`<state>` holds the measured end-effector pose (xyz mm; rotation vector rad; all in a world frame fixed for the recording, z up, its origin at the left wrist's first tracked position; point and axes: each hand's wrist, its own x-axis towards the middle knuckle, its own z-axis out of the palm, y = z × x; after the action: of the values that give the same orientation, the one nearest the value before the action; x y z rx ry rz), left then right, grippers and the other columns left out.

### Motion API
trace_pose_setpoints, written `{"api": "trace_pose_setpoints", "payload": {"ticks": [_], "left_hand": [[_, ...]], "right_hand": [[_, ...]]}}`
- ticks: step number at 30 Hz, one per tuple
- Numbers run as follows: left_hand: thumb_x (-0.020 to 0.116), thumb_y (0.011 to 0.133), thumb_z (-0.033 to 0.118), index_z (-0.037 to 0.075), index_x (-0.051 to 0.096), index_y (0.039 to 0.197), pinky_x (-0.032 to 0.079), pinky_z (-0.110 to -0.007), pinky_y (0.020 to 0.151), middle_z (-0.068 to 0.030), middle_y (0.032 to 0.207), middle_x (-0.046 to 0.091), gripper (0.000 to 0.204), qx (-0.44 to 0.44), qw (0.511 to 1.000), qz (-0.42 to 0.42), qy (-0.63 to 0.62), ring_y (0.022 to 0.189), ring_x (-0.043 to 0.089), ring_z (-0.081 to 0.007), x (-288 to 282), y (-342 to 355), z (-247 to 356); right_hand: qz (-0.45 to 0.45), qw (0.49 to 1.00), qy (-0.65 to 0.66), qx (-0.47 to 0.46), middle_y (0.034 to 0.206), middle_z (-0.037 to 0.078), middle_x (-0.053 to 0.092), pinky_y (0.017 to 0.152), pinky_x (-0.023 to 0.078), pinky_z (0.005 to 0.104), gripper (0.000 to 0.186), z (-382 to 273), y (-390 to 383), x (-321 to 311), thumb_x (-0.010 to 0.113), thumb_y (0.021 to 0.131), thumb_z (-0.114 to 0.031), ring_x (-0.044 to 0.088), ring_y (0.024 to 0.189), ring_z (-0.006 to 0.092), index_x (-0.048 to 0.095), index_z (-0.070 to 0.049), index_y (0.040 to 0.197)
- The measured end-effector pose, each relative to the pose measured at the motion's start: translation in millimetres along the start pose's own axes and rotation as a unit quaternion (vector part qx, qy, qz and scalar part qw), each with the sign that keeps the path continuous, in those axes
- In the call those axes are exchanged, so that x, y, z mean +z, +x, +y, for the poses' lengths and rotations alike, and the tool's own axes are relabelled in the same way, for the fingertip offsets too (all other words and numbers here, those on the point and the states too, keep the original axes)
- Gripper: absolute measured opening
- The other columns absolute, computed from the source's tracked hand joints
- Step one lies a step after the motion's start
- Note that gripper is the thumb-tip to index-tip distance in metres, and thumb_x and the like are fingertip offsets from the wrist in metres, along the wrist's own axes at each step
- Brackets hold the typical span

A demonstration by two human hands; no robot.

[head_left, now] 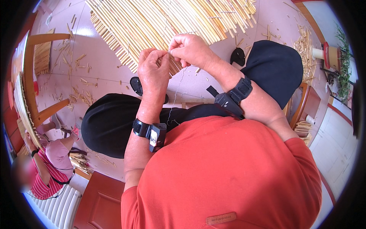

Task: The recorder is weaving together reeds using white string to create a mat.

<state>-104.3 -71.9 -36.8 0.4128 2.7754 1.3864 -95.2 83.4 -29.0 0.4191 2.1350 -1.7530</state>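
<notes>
Head view: stick mat (164, 23) extends beyond left hand (153, 70) and right hand (193, 50).

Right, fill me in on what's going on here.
A person in a red top sits with both hands at the near edge of a mat of pale stalks. The left hand and right hand are pinched, fingertips close together; exactly what each grips is too small to tell. A thin thread trails below them toward the lap. Loose stalk pieces litter the floor, and a co-worker in a striped shirt sits off to the left.
</notes>
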Motion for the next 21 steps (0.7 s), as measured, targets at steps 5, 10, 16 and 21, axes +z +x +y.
{"api": "trace_pose_setpoints", "payload": {"ticks": [5, 10, 16, 21], "left_hand": [[0.069, 0.079, 0.005, 0.0, 0.071, 0.086, 0.052, -0.034, 0.076, -0.013, 0.092, 0.063, 0.008, 0.034, 0.999, 0.006, 0.018, 0.084, 0.064, -0.0283, 0.0, -0.2, -2.9], [0.067, 0.08, 0.001, 0.001, 0.069, 0.09, 0.051, -0.035, 0.075, -0.0124, 0.09, 0.062, 0.01, 0.034, 0.999, 0.014, 0.003, 0.084, 0.063, -0.0281, -0.3, 1.3, -5.0], [0.068, 0.079, -0.001, 0.003, 0.067, 0.096, 0.05, -0.034, 0.074, -0.0117, 0.092, 0.059, 0.018, -0.061, 0.998, 0.013, 0.02, 0.083, 0.062, -0.0261, -2.5, -0.8, 0.7], [0.071, 0.077, 0.001, 0.003, 0.069, 0.089, 0.05, -0.034, 0.072, -0.0114, 0.09, 0.057, 0.013, 0.073, 0.992, -0.011, 0.101, 0.078, 0.059, -0.0234, -0.7, 3.6, -4.3]], "right_hand": [[0.014, 0.998, -0.033, -0.055, 0.064, 0.006, 0.064, 0.048, 0.05, 0.0241, 0.01, 1.9, -3.6, 3.8, 0.059, 0.085, -0.009, 0.06, 0.047, 0.0098, 0.065, -0.001, 0.086], [0.029, 0.996, -0.053, -0.061, 0.064, 0.007, 0.065, 0.049, 0.052, 0.0244, 0.01, 0.2, -5.1, 5.2, 0.06, 0.086, -0.01, 0.063, 0.05, 0.0108, 0.065, -0.001, 0.087], [0.028, 0.999, -0.03, -0.035, 0.066, 0.005, 0.065, 0.048, 0.051, 0.022, 0.011, -0.6, -4.7, 1.6, 0.061, 0.087, -0.01, 0.061, 0.049, 0.0083, 0.065, -0.001, 0.089], [0.022, 0.998, -0.044, -0.032, 0.067, 0.006, 0.066, 0.049, 0.053, 0.0245, 0.013, -1.1, -4.0, 0.4, 0.061, 0.085, -0.012, 0.064, 0.051, 0.0111, 0.066, -0.001, 0.089]]}}
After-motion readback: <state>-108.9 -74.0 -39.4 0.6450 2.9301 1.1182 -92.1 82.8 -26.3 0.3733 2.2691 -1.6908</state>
